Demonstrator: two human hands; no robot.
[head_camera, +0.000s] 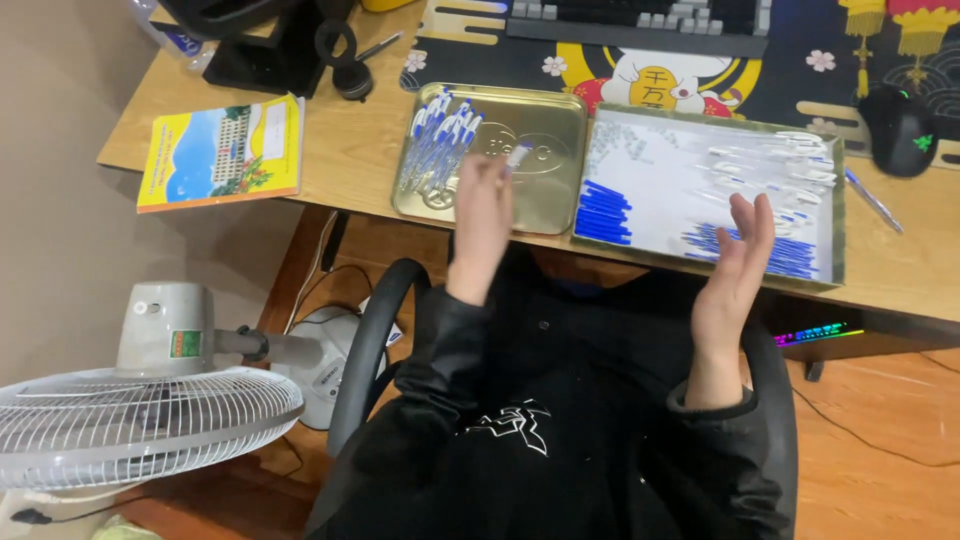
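My left hand (482, 215) is raised in front of a gold metal tray (545, 190) and pinches a white pen with a blue cap (518, 155) at its fingertips. A pile of assembled blue-capped pens (438, 140) lies in that tray's left part. My right hand (738, 265) is open, fingers apart, at the near edge of a second tray (838, 220) lined in white. That tray holds blue refills (603, 212) at its left, more blue refills (790, 255) at its near right, and white pen barrels (775, 165) at the back.
A yellow and blue booklet (222, 152) lies at the desk's left. A keyboard (640, 18), a black mouse (898, 130) and a loose pen (872, 200) sit on a patterned desk mat. A white floor fan (145, 420) stands at my lower left beside the chair armrest (365, 345).
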